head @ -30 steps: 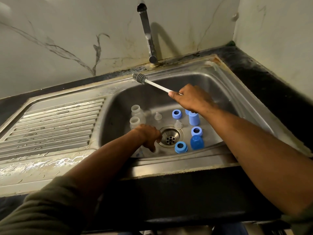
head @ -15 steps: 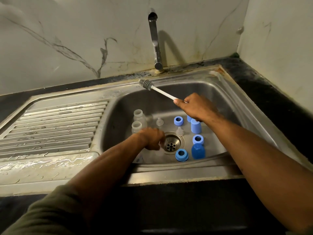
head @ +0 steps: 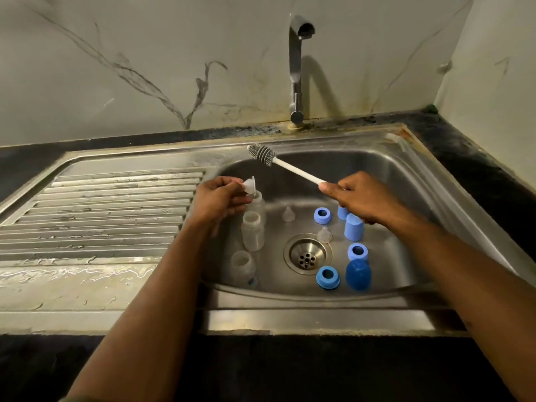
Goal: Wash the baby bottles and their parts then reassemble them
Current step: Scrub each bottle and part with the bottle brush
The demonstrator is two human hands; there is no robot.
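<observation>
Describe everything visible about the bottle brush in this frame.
The bottle brush has a short grey bristled head, rubbery-looking, on a thin white stick handle. The right hand grips the handle's lower end, thumb along it. It slants up and to the left, head raised over the back rim of the sink, touching nothing else. No water runs from the tap.

No text, label, brand, number or sign could be read anywhere in the frame; the bottles and blue parts in the sink showed no legible markings.
</observation>
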